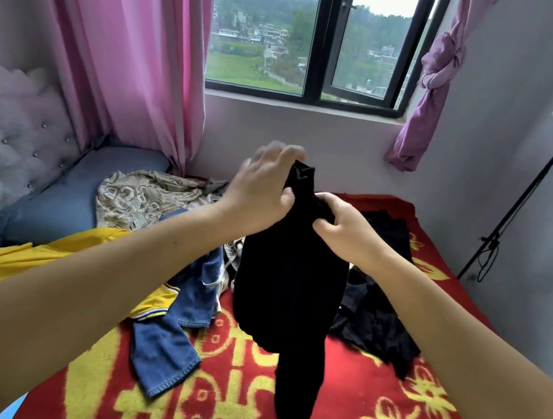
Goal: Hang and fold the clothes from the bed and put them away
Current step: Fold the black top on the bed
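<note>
My left hand [260, 190] is raised over the middle of the bed, thumb pressed against the top of a black garment [290, 273] while the fingers [283, 151] arch over its upper edge; they are blurred, so I cannot say exactly how tightly they curl. My right hand [342, 227] sits just beside it, slightly lower, fingers curled into the same black cloth and gripping a bunch of it. Between the two hands the garment's narrow top end sticks up, and the rest hangs down in a wide dark mass that tapers to a thin strip reaching the bottom of the view.

Below the garment lies a red blanket [383, 411] with yellow flower and character patterns, covering the bed. To the right, on the blanket, a second heap of black clothing [374, 310] lies crumpled. To the left I see blue jeans [166, 345] spread over the blanket, partly under a yellow shirt [38, 261] with striped trim. Farther back, a beige patterned cloth [142, 197] lies next to a blue-grey pillow [62, 198] that leans against the tufted headboard [10, 141].

Behind the bed, a pink curtain [130, 55] hangs left of the window [321, 42], a knotted purple curtain [433, 89] right of it, and a black stand [516, 209] leans by the right wall
</note>
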